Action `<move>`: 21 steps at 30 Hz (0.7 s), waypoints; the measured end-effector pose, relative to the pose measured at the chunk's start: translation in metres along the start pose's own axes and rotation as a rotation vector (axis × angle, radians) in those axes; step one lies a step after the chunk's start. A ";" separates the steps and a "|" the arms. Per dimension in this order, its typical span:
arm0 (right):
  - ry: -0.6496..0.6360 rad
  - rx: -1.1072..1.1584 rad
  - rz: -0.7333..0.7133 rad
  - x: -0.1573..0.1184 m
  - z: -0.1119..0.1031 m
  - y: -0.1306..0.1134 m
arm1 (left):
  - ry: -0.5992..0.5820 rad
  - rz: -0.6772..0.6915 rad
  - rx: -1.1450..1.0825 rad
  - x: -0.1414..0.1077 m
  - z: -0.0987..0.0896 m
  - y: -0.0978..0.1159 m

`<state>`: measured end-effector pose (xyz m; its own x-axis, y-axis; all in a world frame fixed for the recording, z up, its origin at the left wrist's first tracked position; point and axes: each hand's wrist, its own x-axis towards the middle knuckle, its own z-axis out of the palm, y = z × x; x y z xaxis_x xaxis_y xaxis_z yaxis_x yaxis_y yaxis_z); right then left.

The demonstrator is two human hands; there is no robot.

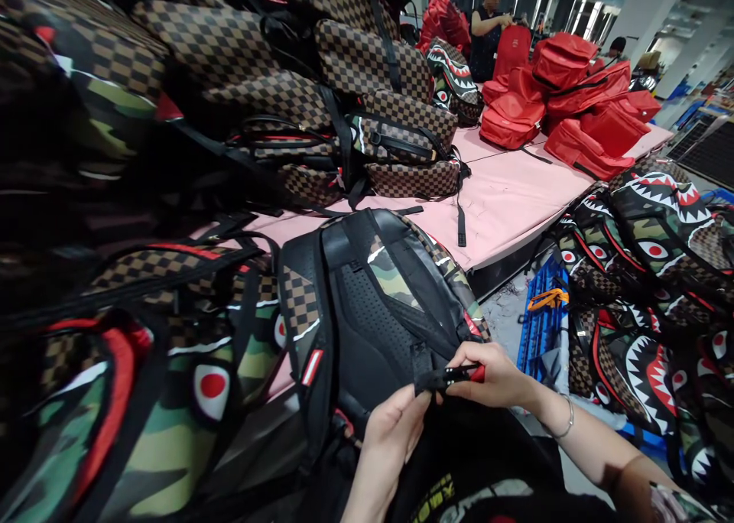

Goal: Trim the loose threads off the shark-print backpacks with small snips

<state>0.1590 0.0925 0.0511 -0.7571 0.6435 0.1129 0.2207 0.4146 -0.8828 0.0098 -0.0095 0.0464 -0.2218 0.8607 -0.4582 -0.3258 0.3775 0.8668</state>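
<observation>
A backpack with a black padded back panel [367, 324] and checkered and camouflage sides lies in front of me, its back facing up. My left hand [393, 423] is closed, pinching the end of a black webbing strap [423, 361] near the backpack's lower edge. My right hand [487, 374] is closed around a small red and black hand tool [459, 373]. The tool's front reaches the strap end beside my left fingertips. My fingers cover much of the tool, so its exact kind is unclear.
Checkered backpacks [264, 56] are piled at the back left on a pink table [498, 194]. More camouflage backpacks [195, 416] lie at left. Shark-mouth backpacks [647, 278] fill the right, by a blue crate [539, 316]. Beyond red backpacks [590, 95], a person [487, 30] stands.
</observation>
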 end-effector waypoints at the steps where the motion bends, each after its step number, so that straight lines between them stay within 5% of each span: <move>1: -0.012 -0.009 -0.031 0.001 0.000 -0.002 | -0.002 -0.002 0.001 0.000 0.000 -0.001; 6: -0.025 -0.034 -0.140 0.005 0.001 -0.007 | -0.005 -0.003 0.005 0.001 -0.002 -0.004; 21: 0.055 -0.008 -0.081 0.002 0.002 -0.009 | -0.005 -0.028 0.012 0.001 -0.001 0.000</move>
<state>0.1547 0.0891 0.0584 -0.7381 0.6417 0.2085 0.1655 0.4717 -0.8661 0.0084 -0.0090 0.0458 -0.2077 0.8515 -0.4814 -0.3206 0.4057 0.8560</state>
